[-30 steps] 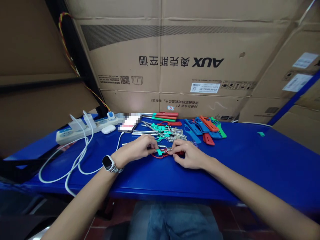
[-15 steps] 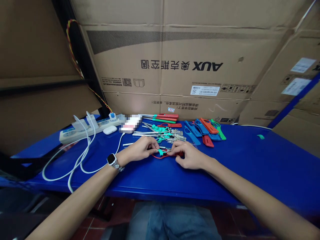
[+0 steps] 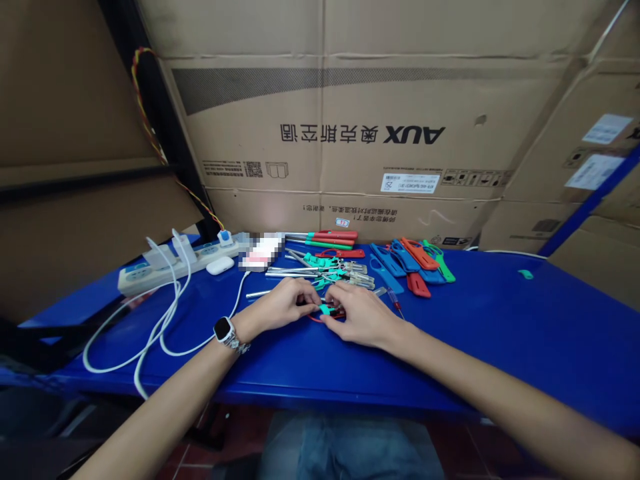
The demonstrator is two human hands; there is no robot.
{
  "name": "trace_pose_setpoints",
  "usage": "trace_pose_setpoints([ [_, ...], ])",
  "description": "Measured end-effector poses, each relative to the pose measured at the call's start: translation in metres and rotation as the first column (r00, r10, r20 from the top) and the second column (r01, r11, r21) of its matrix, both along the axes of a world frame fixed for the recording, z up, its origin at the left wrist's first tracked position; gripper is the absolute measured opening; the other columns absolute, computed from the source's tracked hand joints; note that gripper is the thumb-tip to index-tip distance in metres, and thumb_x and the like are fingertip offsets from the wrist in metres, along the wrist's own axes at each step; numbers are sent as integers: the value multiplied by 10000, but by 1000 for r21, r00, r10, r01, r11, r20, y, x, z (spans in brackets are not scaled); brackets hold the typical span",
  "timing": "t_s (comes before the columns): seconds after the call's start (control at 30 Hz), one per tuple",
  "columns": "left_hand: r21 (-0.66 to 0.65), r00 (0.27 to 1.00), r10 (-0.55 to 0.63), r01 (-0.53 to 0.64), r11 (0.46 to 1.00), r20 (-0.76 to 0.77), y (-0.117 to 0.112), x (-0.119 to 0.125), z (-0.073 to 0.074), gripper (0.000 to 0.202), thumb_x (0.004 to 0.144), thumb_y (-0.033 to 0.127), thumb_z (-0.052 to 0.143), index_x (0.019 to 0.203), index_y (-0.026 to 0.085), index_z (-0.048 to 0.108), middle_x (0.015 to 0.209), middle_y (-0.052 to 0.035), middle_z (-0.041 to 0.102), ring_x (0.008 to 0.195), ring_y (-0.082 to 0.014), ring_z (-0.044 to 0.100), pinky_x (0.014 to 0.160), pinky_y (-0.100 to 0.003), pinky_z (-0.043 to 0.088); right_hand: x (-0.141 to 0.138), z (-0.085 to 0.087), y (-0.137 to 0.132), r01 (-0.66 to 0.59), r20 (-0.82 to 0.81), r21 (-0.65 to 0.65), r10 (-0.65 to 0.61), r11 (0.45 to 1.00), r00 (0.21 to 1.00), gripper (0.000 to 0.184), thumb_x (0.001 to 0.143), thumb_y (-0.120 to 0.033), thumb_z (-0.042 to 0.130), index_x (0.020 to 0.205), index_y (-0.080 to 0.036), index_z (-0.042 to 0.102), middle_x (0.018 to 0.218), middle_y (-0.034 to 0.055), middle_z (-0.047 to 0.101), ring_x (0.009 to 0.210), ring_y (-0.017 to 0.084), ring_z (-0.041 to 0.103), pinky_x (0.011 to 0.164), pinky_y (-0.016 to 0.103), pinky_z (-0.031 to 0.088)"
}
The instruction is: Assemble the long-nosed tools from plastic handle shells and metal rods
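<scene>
My left hand (image 3: 287,307) is closed, its thumb and fingertips pinching the left end of a small green plastic part (image 3: 327,309). My right hand (image 3: 363,317) curls over the same part from the other side, fingers closed on it. Under the fingers shows the thin edge of a red handle shell (image 3: 315,319), mostly hidden by my right hand. Just behind my hands lie several lighter inner assemblies (image 3: 345,267) with metal tubes, green parts and clear tanks. A small screwdriver (image 3: 395,298) with a red and clear handle rests beside my right wrist.
Long-nosed lighters with red and green handles (image 3: 333,237) lie at the back. Blue, orange, red and green handle shells (image 3: 407,260) are piled to the right. A power strip (image 3: 200,253), white cables (image 3: 165,313), an earbud case (image 3: 220,265) and a phone (image 3: 263,252) occupy the left.
My right hand has shifted left, closer to my left hand, and now covers more of the red shell. The screwdriver beside my wrist has come into clear view.
</scene>
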State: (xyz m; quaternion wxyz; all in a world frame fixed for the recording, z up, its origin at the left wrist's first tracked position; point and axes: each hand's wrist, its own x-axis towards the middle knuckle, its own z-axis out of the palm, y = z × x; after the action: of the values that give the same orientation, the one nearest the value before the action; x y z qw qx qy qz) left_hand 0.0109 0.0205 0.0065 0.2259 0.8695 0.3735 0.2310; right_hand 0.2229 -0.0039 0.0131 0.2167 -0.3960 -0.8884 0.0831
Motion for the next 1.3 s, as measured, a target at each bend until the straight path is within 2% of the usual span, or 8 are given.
trace_pose_setpoints([
  [0.23, -15, 999, 27, -27, 1000, 43, 0, -3, 1, 104, 821, 228, 704, 844, 139, 657, 749, -3, 642, 654, -121, 562, 624, -221, 441, -15, -7, -2, 91, 31, 52, -93, 994, 995, 114, 806, -264, 593, 885, -188, 627, 828, 19, 623, 705, 151, 545, 577, 266, 294],
  [0.33, 49, 1000, -20, 19, 999, 14, -3, -9, 4, 141, 804, 267, 739, 833, 144, 677, 764, -12, 627, 691, -135, 556, 642, -233, 437, -15, -9, -2, 97, 8, 43, -97, 994, 995, 112, 798, -257, 589, 870, -193, 646, 809, 12, 616, 689, 145, 546, 589, 263, 312],
  [0.5, 83, 987, -113, 123, 989, -119, -8, -14, 4, 108, 881, 261, 680, 874, 181, 752, 826, -36, 635, 780, -157, 581, 716, -251, 429, -17, -10, 0, 114, -16, 1, -114, 993, 993, 157, 774, -249, 592, 898, -198, 672, 812, 8, 622, 701, 144, 567, 602, 252, 339],
  [0.63, 97, 976, -124, 143, 985, -179, -9, -11, 3, 112, 892, 248, 673, 864, 178, 756, 808, -36, 623, 802, -169, 579, 730, -255, 417, -19, -7, -3, 166, 53, 7, -166, 986, 985, 145, 778, -253, 584, 881, -196, 669, 857, 25, 636, 732, 155, 583, 597, 262, 331],
  [0.83, 111, 977, -121, 142, 984, -177, -8, -11, 1, 112, 898, 229, 662, 881, 170, 755, 815, -41, 626, 815, -172, 579, 748, -256, 418, -21, -2, -6, 219, 155, 35, -222, 975, 963, 142, 810, -284, 569, 884, -196, 650, 917, 46, 664, 783, 182, 614, 601, 274, 341],
  [1.03, 114, 978, -141, 159, 981, -152, -7, -11, -2, 164, 925, 274, 628, 894, 172, 753, 826, -48, 634, 828, -174, 592, 763, -260, 428, -21, 0, -8, 191, 213, 84, -204, 978, 955, 147, 869, -289, 542, 898, -196, 652, 947, 62, 681, 863, 204, 633, 636, 280, 378],
  [1.3, 114, 979, -135, 153, 982, -151, -8, -9, 1, 114, 901, 207, 653, 847, 165, 745, 821, -44, 645, 806, -171, 599, 753, -260, 433, -19, 1, -9, 151, 216, 110, -172, 982, 961, 137, 889, -257, 548, 950, -198, 656, 952, 64, 667, 910, 209, 623, 660, 280, 385],
])
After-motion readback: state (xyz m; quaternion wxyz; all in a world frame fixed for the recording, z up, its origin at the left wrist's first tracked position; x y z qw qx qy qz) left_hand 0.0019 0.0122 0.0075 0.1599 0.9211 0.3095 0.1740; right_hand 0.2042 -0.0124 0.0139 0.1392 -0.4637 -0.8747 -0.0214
